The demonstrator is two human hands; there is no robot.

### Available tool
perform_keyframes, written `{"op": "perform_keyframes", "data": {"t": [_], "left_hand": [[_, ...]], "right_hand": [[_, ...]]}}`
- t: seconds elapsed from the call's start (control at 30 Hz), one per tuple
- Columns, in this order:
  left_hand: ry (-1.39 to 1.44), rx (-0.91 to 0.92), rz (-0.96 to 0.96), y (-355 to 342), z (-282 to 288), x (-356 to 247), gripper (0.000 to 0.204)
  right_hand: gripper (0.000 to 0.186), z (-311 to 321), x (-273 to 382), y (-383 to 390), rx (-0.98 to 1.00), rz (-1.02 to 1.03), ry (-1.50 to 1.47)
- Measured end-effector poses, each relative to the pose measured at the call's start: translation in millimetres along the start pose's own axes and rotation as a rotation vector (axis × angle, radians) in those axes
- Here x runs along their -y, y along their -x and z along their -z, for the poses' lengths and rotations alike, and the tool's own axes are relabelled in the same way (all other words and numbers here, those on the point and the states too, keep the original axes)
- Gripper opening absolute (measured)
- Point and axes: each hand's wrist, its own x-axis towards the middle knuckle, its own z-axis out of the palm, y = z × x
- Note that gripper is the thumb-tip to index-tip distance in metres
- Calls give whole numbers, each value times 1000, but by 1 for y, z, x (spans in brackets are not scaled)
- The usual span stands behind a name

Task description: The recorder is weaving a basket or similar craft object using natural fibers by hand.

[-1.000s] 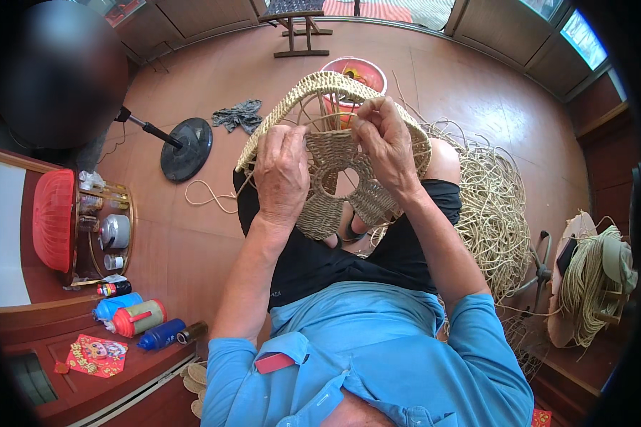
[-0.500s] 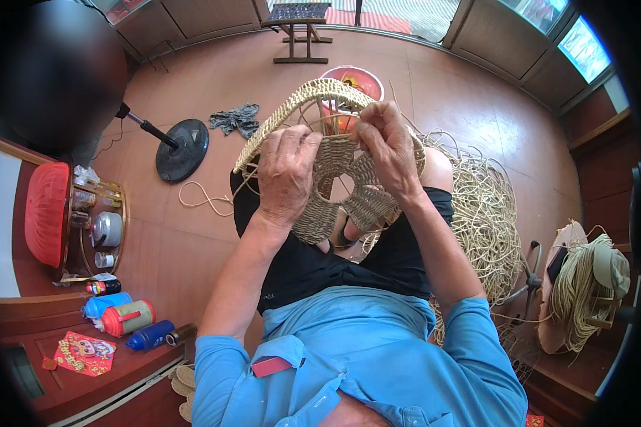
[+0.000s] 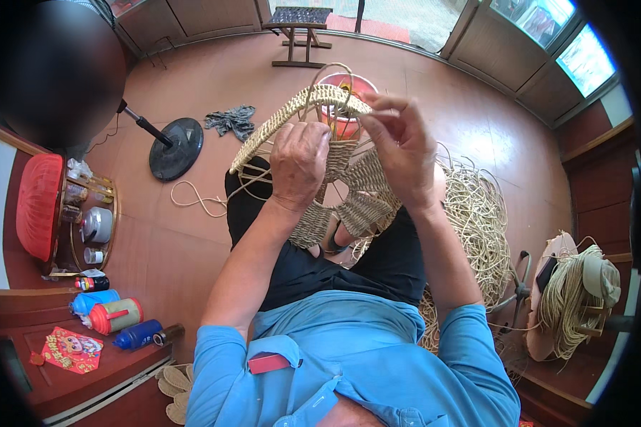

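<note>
Weaving, seemingly: your left hand (image 3: pixel 299 164) grips the woven frame (image 3: pixel 367 174), loosely parted right hand (image 3: pixel 408 153) at its right, hold unclear, cord loop (image 3: pixel 332 65) over it likely needing tightening.

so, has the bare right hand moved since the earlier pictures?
Yes. Against the black round stand base on the floor, the bare right hand has shifted toward the picture's right, farther from the base.

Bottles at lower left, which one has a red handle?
The grey-green flask between the light blue bottle and dark blue bottle; only it shows one.
</note>
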Motion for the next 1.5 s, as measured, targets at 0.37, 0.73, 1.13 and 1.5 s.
{"op": "perform_keyframes", "data": {"t": [0.37,0.73,1.13,1.5], "left_hand": [[-74,69,-6,4,3,-17,14],[-18,44,29,6,5,-19,16],[-37,1,-30,6,7,-21,16],[-22,133,-61,-6,-15,-31,15]], "right_hand": [[86,-22,-39,15,209,95,630],[86,-40,-40,12,109,2,574],[47,-1,-37,20,-19,-467,-564],[32,182,-65,15,-330,-477,-317]]}}
